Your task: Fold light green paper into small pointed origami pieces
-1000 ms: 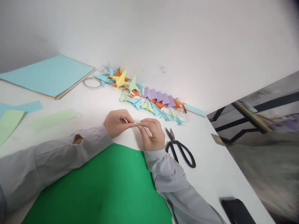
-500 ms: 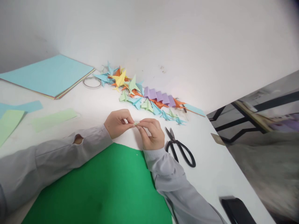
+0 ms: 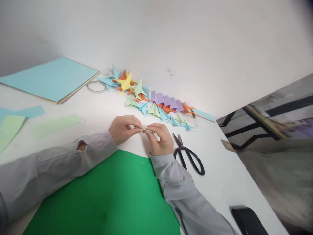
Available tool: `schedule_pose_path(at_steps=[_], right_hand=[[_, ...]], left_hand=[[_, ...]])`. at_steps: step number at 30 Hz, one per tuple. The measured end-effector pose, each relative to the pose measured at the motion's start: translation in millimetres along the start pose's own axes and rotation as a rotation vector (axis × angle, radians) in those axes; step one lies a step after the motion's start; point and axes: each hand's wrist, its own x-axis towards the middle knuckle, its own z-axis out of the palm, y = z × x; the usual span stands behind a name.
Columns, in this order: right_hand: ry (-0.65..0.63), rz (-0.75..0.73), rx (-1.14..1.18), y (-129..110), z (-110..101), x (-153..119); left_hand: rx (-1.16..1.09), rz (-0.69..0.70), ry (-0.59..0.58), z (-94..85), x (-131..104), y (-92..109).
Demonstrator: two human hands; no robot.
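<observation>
A small, thin piece of light green paper (image 3: 148, 130) is pinched between both hands, above the far edge of a green sheet (image 3: 110, 195). My left hand (image 3: 125, 129) grips its left end between thumb and fingertips. On the other side, my right hand (image 3: 160, 138) is closed on the right part with thumb and fingers. Most of the paper is covered by the fingertips. Black-handled scissors (image 3: 187, 153) lie just right of my right hand, blades pointing away.
Folded paper figures (image 3: 126, 82) and a purple pleated strip (image 3: 166, 100) lie along the wall. A blue paper stack (image 3: 51, 78), tape roll (image 3: 96, 86), and green strip (image 3: 57, 125) are at left. A black object (image 3: 249, 221) sits near the right edge.
My right hand has shifted slightly to the right, and its fingers have changed position on the paper. More of the green paper's edge shows. My left hand has barely moved.
</observation>
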Motion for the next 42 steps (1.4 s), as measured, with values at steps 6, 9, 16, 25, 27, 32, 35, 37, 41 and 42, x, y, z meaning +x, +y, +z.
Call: schedule_pose_path(at_steps=[6,9,16,25,27,32,35,37,41,42], right_hand=[[-0.054,0.035,0.088,-3,1,0],[-0.069,0.02,0.106,-5,1,0],[-0.059,0.096,0.154,-4,1,-1],[-0.088,0.185,0.224,-4,2,-2],[-0.127,0.204,0.251,-2,4,-4],[-0.194,0.285,0.329,1,7,-6],[-0.181,0.396,0.47,-1,7,-5],[-0.128,0.485,0.563,-3,8,-5],[-0.041,0.64,0.686,-4,9,-3],[-0.045,0.665,0.708,-3,8,-3]], left_hand=[[-0.035,0.01,-0.02,-2.5,2,-5],[-0.056,-0.006,-0.028,-3.0,2,-6],[-0.093,-0.134,-0.003,-0.7,1,-2],[-0.118,-0.203,-0.054,-0.6,1,0],[-0.112,-0.208,-0.074,-0.9,1,2],[-0.127,-0.3,-0.119,-1.6,1,4],[-0.161,-0.39,-0.111,-2.8,2,3],[-0.161,-0.43,-0.089,-3.7,3,1],[-0.206,-0.47,-0.087,-4.6,5,0],[-0.234,-0.484,-0.095,-4.5,5,0]])
